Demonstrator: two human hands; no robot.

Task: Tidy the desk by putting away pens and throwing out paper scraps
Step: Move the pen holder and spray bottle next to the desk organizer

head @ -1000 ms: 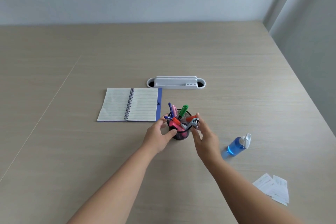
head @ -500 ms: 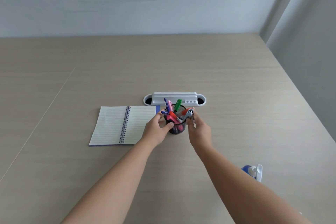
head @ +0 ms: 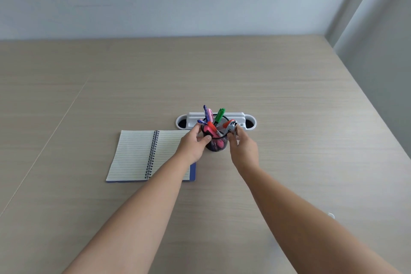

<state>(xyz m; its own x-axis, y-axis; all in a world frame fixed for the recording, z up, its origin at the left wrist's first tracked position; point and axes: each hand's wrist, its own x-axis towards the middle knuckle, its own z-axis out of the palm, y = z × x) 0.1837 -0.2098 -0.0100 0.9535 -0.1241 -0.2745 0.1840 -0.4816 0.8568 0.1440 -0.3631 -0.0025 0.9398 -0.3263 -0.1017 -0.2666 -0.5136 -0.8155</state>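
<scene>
A black mesh pen cup [head: 217,144] stands on the wooden desk [head: 289,118], just in front of the white cable port. It holds several pens and markers: a green marker [head: 220,114], purple and pink pens [head: 207,113], a red marker [head: 213,129] and an orange-and-silver tool [head: 230,127]. My left hand [head: 193,145] grips the cup's left side, thumb on the front. My right hand [head: 242,147] grips its right side, fingers at the rim. No paper scraps are in view.
An open spiral notebook [head: 138,154] lies left of the cup, partly under my left forearm. A white cable port [head: 245,120] is set into the desk behind the cup. A sliver of a white cap [head: 331,215] shows beside my right forearm. The desk's right edge runs along a grey wall.
Both hands have carried the pen cup away from me, from the notebook's near corner to just before the cable port. The blue bottle and paper scraps have dropped out of view.
</scene>
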